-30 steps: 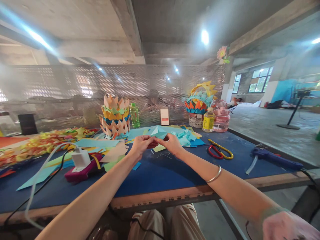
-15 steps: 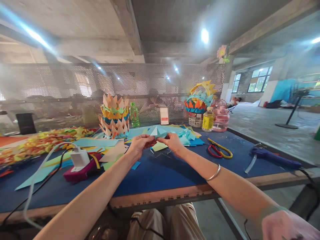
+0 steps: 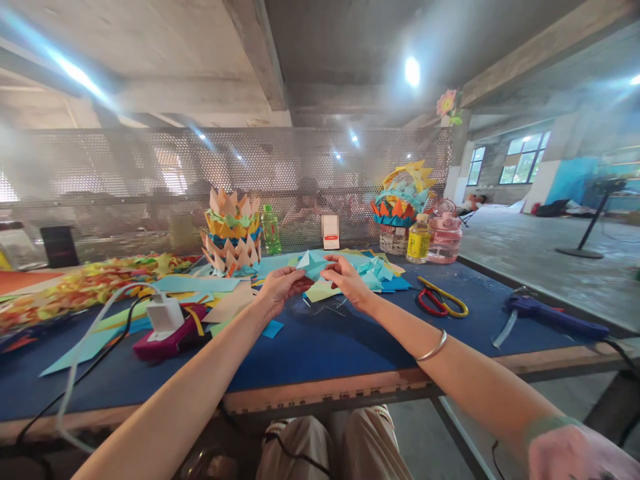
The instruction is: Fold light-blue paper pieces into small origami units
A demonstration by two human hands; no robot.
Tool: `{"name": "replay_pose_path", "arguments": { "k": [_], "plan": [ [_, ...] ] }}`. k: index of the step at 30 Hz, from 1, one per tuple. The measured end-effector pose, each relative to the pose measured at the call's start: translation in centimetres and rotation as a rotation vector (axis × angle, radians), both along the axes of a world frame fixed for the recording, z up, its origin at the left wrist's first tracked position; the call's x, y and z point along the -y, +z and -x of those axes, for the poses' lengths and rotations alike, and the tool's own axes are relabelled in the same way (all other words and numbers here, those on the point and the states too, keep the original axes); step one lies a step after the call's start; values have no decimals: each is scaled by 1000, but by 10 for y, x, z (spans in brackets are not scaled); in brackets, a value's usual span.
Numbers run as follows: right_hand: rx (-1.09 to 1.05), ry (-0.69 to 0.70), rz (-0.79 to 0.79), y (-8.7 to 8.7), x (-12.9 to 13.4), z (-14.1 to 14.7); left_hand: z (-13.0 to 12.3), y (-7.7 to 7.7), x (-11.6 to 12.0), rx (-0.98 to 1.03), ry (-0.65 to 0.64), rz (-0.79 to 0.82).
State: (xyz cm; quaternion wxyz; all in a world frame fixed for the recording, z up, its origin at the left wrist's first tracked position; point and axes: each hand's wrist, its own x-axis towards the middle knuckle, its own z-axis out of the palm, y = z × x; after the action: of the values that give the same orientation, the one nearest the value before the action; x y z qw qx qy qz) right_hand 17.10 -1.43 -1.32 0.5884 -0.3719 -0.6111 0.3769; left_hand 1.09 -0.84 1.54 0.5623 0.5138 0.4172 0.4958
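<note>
A light blue folded paper piece (image 3: 311, 265) with a raised point is held up between my hands, over the middle of the table. My left hand (image 3: 285, 288) pinches its left side between thumb and fingers. On the right side, my right hand (image 3: 349, 281) has its thumb and forefinger closed on the paper's edge. Just behind and to the right lies a heap of light blue folded paper pieces (image 3: 375, 270). Beneath the hands there is a pale yellow-green sheet (image 3: 320, 291).
Scissors (image 3: 443, 298) and a blue glue gun (image 3: 555, 317) lie at right. Tiered paper-petal crafts (image 3: 231, 237), a paper-trimmed basket (image 3: 395, 239) and bottles (image 3: 418, 239) stand behind. At left are a purple power strip (image 3: 167, 341) with a white charger, cables and coloured paper strips (image 3: 100, 283).
The paper piece has tilted, its point now leaning left. My right thumb and forefinger have shifted upward along its right edge. The view has moved slightly.
</note>
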Motion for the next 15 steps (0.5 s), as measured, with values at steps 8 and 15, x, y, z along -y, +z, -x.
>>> {"name": "replay_pose_path", "arguments": {
  "k": [8, 15],
  "plan": [
    [116, -83, -113, -4, -7, -4, 2, -6, -6, -50, -79, 23],
    [93, -76, -89, 0, -1, -2, 2, -8, -5, -51, -236, 59]
  ]
}}
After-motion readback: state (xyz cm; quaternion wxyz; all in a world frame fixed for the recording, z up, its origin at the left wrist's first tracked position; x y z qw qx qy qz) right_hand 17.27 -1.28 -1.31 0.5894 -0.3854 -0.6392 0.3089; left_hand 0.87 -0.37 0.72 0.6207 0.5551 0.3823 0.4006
